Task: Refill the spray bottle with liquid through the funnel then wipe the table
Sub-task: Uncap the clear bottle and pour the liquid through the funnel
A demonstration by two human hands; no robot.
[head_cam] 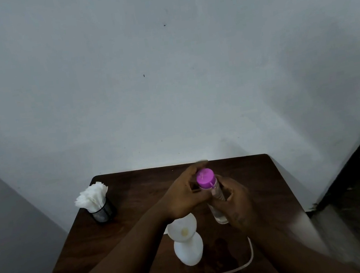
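White plastic spray bottle (189,252) with white funnel (182,227) in its neck stands just under left wrist; right hand (236,204) grips clear cylindrical bottle (219,213), left hand (180,198) curls round its magenta cap (205,178).

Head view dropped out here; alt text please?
The right hand holds a clear bottle above a dark table, left hand on its purple cap. Nearer, a white funnel sits in a white spray bottle; tissues stand far left.

No readable text, label, brand, number or sign anywhere. Clear bottle (219,214) with purple cap (205,178), just right of white spray bottle (189,249): surface print too blurred to read.
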